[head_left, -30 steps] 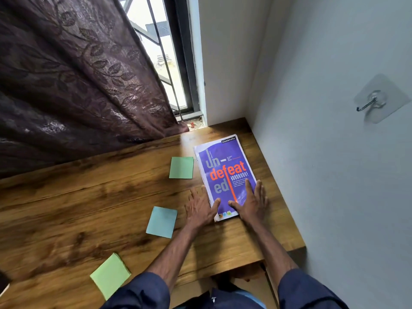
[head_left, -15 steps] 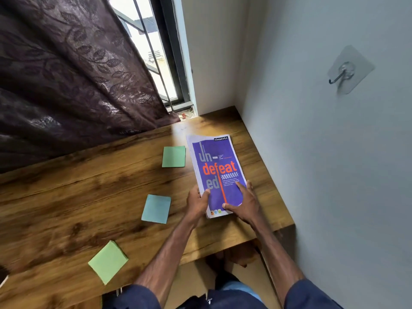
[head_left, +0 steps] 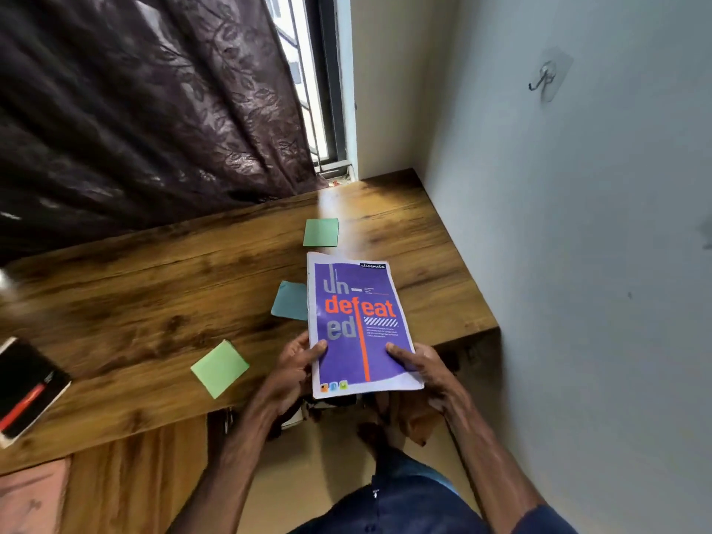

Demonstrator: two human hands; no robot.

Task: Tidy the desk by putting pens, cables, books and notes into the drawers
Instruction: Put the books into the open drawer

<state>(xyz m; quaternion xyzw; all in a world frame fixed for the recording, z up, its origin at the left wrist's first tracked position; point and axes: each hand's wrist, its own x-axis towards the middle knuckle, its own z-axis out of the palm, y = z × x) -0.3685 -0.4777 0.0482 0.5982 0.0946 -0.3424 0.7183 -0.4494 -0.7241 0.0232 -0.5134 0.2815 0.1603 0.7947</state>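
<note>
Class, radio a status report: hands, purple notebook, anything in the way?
Left hand, right hand: both grip purple paper notebook at near end. It juts past wooden desk front edge. Drawers not in view.

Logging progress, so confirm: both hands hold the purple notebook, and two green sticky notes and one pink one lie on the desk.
Wrong colour: the head view shows a blue note, not pink. Left hand and right hand do hold the purple notebook; the far green note and near green note lie on the desk.
</note>
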